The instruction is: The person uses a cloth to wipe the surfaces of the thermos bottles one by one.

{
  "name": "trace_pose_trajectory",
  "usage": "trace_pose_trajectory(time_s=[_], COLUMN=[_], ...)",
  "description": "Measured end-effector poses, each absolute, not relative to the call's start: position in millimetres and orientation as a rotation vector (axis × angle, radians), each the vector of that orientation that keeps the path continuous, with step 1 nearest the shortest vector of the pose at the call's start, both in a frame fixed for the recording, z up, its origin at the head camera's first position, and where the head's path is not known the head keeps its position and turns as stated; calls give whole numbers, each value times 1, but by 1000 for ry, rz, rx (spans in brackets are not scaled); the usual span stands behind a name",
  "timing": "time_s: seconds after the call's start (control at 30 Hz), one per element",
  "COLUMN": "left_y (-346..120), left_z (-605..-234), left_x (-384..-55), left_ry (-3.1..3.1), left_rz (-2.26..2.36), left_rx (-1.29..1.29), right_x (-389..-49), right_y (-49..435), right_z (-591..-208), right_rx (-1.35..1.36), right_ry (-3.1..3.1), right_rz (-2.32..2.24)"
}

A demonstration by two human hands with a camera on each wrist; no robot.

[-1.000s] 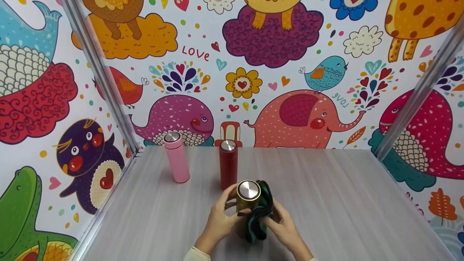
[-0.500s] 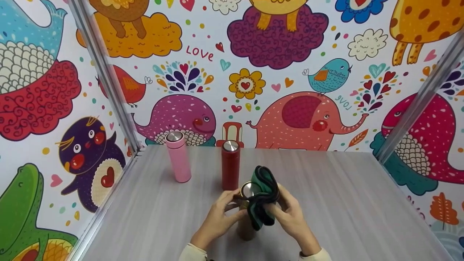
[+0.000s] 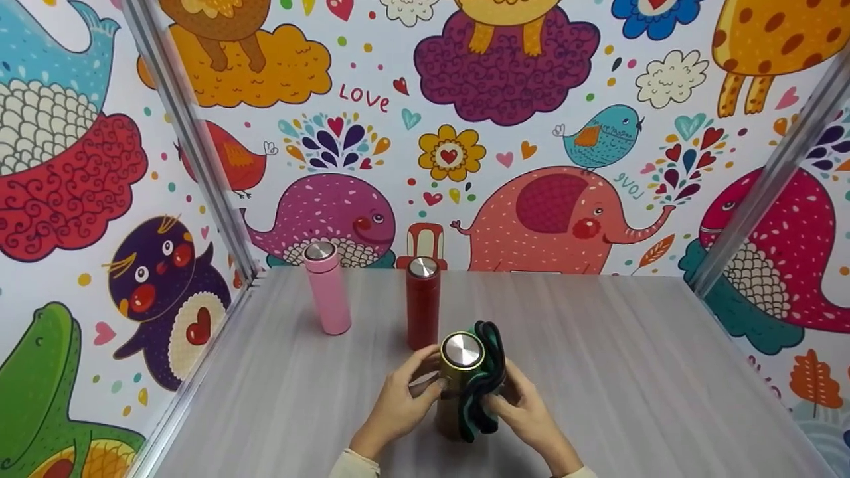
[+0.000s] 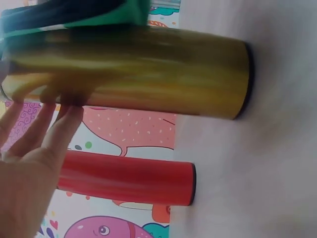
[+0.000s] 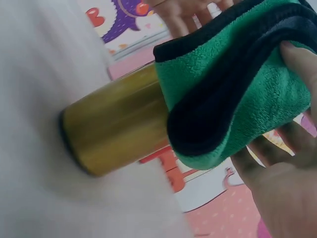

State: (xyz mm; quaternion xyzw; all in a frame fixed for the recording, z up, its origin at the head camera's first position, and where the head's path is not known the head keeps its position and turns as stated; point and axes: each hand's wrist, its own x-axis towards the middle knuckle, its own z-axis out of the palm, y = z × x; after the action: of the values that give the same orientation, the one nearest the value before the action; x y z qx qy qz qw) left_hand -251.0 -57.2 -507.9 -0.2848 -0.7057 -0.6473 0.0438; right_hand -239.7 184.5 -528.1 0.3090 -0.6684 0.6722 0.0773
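Observation:
A gold thermos bottle (image 3: 463, 350) with a silver lid is upright near the front of the table, its dark base (image 4: 248, 82) low at the tabletop. My left hand (image 3: 402, 395) grips its upper left side, fingers on the far side and thumb in front. A folded green cloth (image 3: 490, 382) with dark edging lies against the bottle's right side. My right hand (image 3: 528, 411) holds this cloth, thumb on the near face and fingers behind, as the right wrist view shows with the cloth (image 5: 193, 79) covering the upper bottle. The lid's top is uncovered.
A red thermos bottle (image 3: 423, 309) stands just behind the gold one. Farther back and left is a pink thermos bottle (image 3: 329, 299). Cartoon-printed walls (image 3: 372, 146) and metal corner posts (image 3: 192, 153) enclose the grey table (image 3: 631, 372).
The cloth rose partly over the lid half a second ago and is now lower, at the bottle's right side. My right hand moved down with it; my left stays on the bottle.

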Motion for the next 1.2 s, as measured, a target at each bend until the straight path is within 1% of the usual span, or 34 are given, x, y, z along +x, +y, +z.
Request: trace_pose_trajectory(time_s=[0.17,0.3,0.43,0.6,0.8,1.03,1.2], left_y=[-52,-45,-40,-37,-38,-42,-45], left_z=[-508,-509,-509,-510,-512,-517,-519], left_x=[-250,-249,-247,-246,-246,-248,-253], left_ry=[-2153,-2175,-2214,-2200,-2186,-2153,-2153], left_rz=[-1925,-1885,-1841,-1871,-1915,-1898,-1869], left_rx=[-821,-730,-672,-656,-678,-733,-805], right_x=[-243,-246,-247,-244,-238,-236,-235], right_y=[188,190,192,191,188,187,186], right_z=[-549,-562,-569,-569,-558,-526,-499], right_rx=[881,765,678,626,562,622,727], right_ry=[-2113,-2277,-2377,-2354,-2259,-2153,-2050], right_rz=[2167,2202,2169,2148,2162,2082,1973])
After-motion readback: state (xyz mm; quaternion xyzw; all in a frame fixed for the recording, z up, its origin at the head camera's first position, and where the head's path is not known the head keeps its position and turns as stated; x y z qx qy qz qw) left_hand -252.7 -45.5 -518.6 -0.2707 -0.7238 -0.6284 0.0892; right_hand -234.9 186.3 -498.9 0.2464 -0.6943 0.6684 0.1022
